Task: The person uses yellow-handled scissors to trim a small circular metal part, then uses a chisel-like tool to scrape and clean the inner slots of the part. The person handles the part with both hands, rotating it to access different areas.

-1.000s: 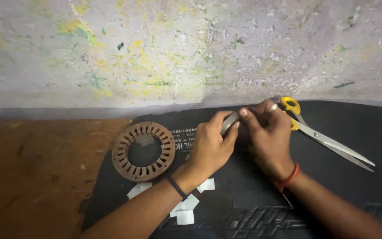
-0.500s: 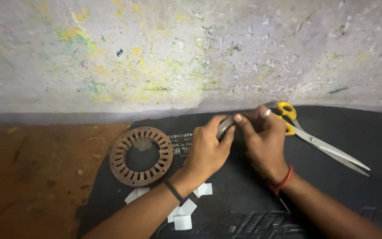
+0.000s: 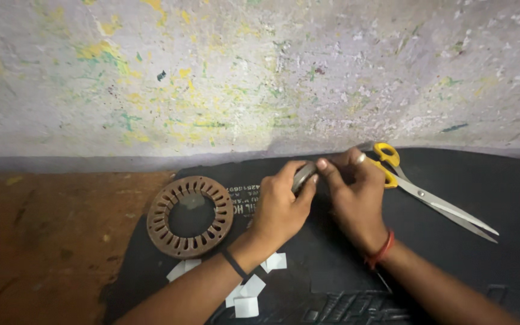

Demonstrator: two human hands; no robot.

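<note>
Since a second ago both hands have kept together over the same grey strip, only shifting a little toward the back edge of the black mat (image 3: 464, 259); the ring and scissors lie as they did. At the mat's left end, near its back left corner, rests a rusty slotted metal ring (image 3: 189, 216), lying flat. In front of it, along the mat's near edge, several small white paper pieces (image 3: 248, 295) are scattered, partly hidden under the left forearm. The left hand (image 3: 281, 207) is curled, thumb and fingers pinched shut on one end of a small flat grey strip (image 3: 303, 176), which sticks up past its fingertips. The right hand (image 3: 353, 195) meets it there, its forefinger and thumb closed on the strip's other end, so the strip sits between the two grips, just above the mat near its back edge. Right of the hands, yellow-handled scissors (image 3: 428, 198) lie closed on the mat, the handles touching the right hand, the blades pointing to the right edge
</note>
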